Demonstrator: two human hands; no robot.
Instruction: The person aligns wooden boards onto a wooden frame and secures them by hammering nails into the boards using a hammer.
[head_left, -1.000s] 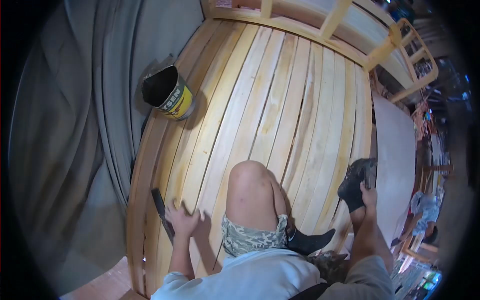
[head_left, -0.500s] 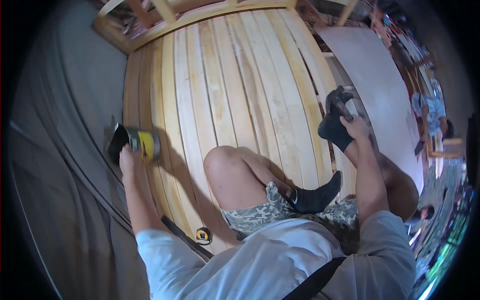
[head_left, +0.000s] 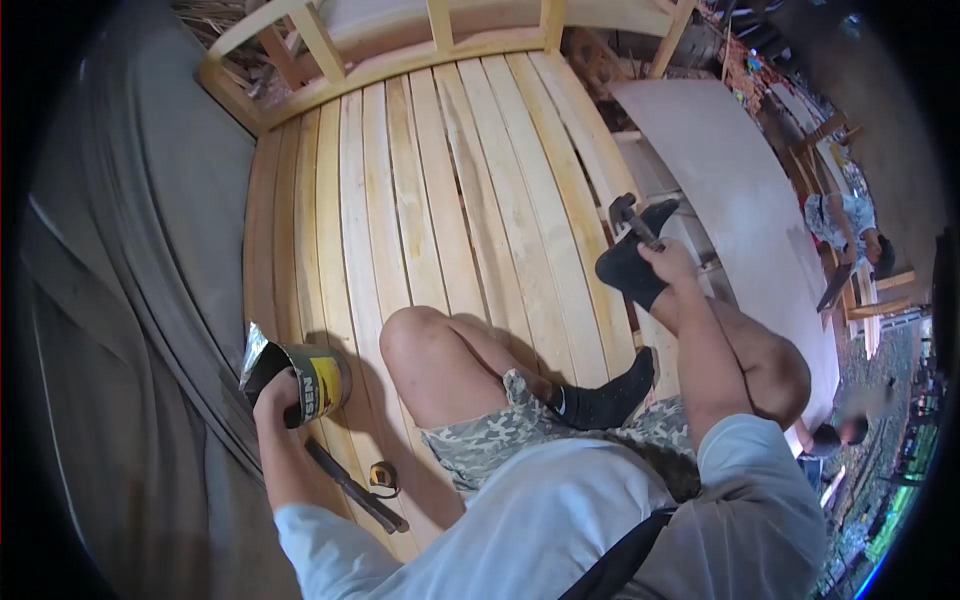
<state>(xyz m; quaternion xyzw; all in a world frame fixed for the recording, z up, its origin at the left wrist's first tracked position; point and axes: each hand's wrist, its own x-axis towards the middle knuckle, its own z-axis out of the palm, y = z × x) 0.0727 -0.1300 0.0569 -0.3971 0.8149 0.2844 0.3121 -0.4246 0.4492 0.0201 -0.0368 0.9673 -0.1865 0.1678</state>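
Observation:
My left hand (head_left: 274, 396) reaches into the mouth of a tin can (head_left: 330, 380) with a yellow label and a bent-up lid edge. The can stands on the slatted wooden platform at my left; my fingers are hidden inside it. My right hand (head_left: 668, 262) is closed round the handle of a hammer (head_left: 630, 218), its head raised above my right foot in a black sock. Near my left forearm, a dark flat bar-like tool (head_left: 350, 485) and a yellow-and-black tape measure (head_left: 382, 475) lie on the slats.
The slatted platform (head_left: 375, 200) has a wooden rail (head_left: 400, 55) at its far end. Grey cloth (head_left: 150, 300) hangs along the left. A pale sheet (head_left: 740, 190) lies at the right, with another person (head_left: 845, 225) beyond it. My bent legs rest on the slats.
The can has come nearer to me, and my left hand has gone deeper into its mouth. The hammer remains in my right hand. The view has shifted slightly.

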